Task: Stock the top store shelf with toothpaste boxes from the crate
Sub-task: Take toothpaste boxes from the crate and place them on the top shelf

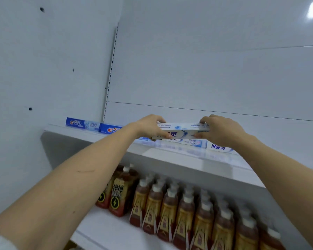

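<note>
A white toothpaste box (182,131) with blue print is held level just above the top shelf (170,156). My left hand (151,128) grips its left end and my right hand (220,130) grips its right end. Beneath it, white toothpaste boxes (195,143) lie on the shelf, one (218,147) showing past my right wrist. Two blue Crest boxes (82,123) lie end to end at the shelf's left, the second (110,129) partly behind my left wrist. The crate is out of view.
The lower shelf (105,230) holds rows of brown drink bottles (184,212) with white caps, plus darker bottles (118,193) at their left. A white side panel (34,78) closes the left; the white back wall (206,69) rises above the top shelf.
</note>
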Motion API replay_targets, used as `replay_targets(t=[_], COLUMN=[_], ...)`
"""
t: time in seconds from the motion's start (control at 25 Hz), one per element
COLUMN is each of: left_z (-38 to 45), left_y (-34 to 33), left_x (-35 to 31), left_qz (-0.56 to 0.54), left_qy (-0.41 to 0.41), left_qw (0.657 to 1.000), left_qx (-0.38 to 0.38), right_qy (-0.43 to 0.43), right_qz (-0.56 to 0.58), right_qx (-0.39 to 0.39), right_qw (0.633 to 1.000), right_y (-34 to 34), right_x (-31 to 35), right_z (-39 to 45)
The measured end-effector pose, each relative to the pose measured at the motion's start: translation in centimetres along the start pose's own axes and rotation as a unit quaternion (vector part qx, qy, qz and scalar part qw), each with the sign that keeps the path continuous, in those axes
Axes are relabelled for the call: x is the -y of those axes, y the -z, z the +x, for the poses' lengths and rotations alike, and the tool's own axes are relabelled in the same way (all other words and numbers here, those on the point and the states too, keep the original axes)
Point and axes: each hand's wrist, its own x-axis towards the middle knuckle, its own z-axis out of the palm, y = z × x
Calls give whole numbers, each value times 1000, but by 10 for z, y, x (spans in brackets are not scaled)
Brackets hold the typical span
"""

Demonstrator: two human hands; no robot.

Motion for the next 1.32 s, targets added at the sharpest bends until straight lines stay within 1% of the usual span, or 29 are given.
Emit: replay_targets(t=[0.08,0.2,0.32,0.4,0.52,0.6,0.64,0.72,0.76,0.88,0.96,1.04,1.16,1.24,1.32], left_z=[26,61,87,106,131,145,150,157,161,173,172,166,158,151,145], left_y=[-8,-21,-33,-36,-35,-39,-42,-53,-58,-66,-64,-63,-58,-54,-45], left_x=[5,12,14,15,15,15,15,18,22,30,31,32,30,25,22], left_qz=[19,86,184,225,248,283,322,404,418,384,361,340,331,331,320], left_qy=[22,59,112,130,145,152,150,139,135,128,126,124,116,114,111], left_qw=[1000,995,976,964,955,943,932,903,897,909,918,928,933,934,940], left_qx=[-9,-3,24,47,75,84,77,57,59,99,102,91,79,72,45], right_qy=[3,20,22,19,16,7,3,0,-3,-2,3,9,20,24,36], right_qz=[6,-21,-50,-57,-59,-37,-29,2,18,30,23,-12,-43,-43,-29], right_qx=[27,73,143,187,235,241,246,280,301,332,338,331,290,260,219], right_qw=[1000,997,988,980,970,970,969,960,953,943,941,944,956,964,975], right_y=[-15,-36,-57,-65,-73,-81,-84,-90,-92,-96,-95,-93,-88,-85,-78], right_x=[-10,-21,-27,-31,-36,-43,-45,-44,-40,-31,-30,-30,-35,-38,-37], right_z=[25,62,88,104,124,134,136,137,135,134,134,129,122,119,117])
